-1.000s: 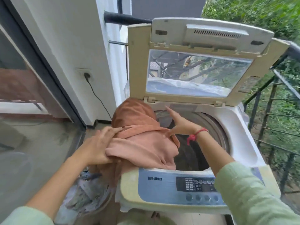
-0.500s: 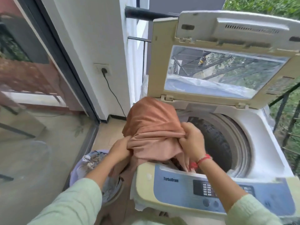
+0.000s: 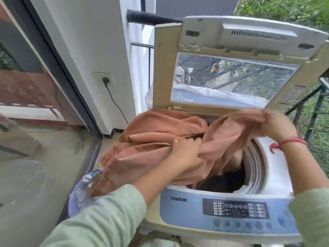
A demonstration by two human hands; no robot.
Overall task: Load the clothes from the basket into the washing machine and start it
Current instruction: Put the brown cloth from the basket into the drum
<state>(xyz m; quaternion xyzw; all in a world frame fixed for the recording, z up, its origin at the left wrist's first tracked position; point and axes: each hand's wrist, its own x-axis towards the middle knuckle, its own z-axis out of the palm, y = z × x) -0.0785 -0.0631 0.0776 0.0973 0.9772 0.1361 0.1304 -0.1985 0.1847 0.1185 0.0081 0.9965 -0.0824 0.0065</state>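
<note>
A large rust-orange cloth (image 3: 156, 139) lies spread over the left rim and open drum (image 3: 229, 182) of the top-loading washing machine (image 3: 277, 168). My left hand (image 3: 185, 152) grips a bunched fold of the cloth at the drum's left edge. My right hand (image 3: 277, 125) holds another part of the cloth lifted over the drum's far right side. Part of the cloth hangs into the drum, where dark laundry shows. The basket (image 3: 80, 195) with pale clothes stands on the floor left of the machine, partly hidden by the cloth and my left arm.
The machine's lid (image 3: 236, 68) stands upright behind the drum. Its control panel (image 3: 235, 209) faces me at the front. A wall socket with a black cable (image 3: 106, 81) is on the left wall, beside a sliding glass door. Black railing (image 3: 311, 107) runs to the right.
My right hand has pulled a part of the cloth up and to the right, spreading it across the drum. My left hand has shifted right along the cloth. The view moved slightly left.
</note>
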